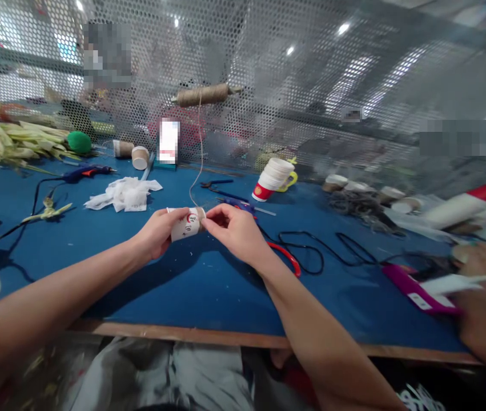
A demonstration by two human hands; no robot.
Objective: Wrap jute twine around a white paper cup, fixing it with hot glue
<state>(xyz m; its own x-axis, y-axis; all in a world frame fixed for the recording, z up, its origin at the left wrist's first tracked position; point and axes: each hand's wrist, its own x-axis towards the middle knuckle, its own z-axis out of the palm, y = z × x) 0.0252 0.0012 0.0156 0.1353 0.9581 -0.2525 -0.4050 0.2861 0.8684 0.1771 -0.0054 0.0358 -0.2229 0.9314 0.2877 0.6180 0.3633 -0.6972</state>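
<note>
My left hand (157,231) is closed around a small white paper cup (186,224) with red print, held on its side above the blue table (191,285). My right hand (235,228) pinches the cup's right end, where brown twine (200,154) meets it. The twine runs up to a spool of twine (202,95) mounted on the perforated metal screen (268,74). Part of the cup is hidden by my fingers.
A stack of paper cups (273,178), red-handled scissors (288,258), black cable (324,251), a glue gun (86,171), white gauze (125,194), twine-wrapped cups (133,153), dried leaves (11,140). Another person's hands (482,297) work at the right with a magenta item (414,288).
</note>
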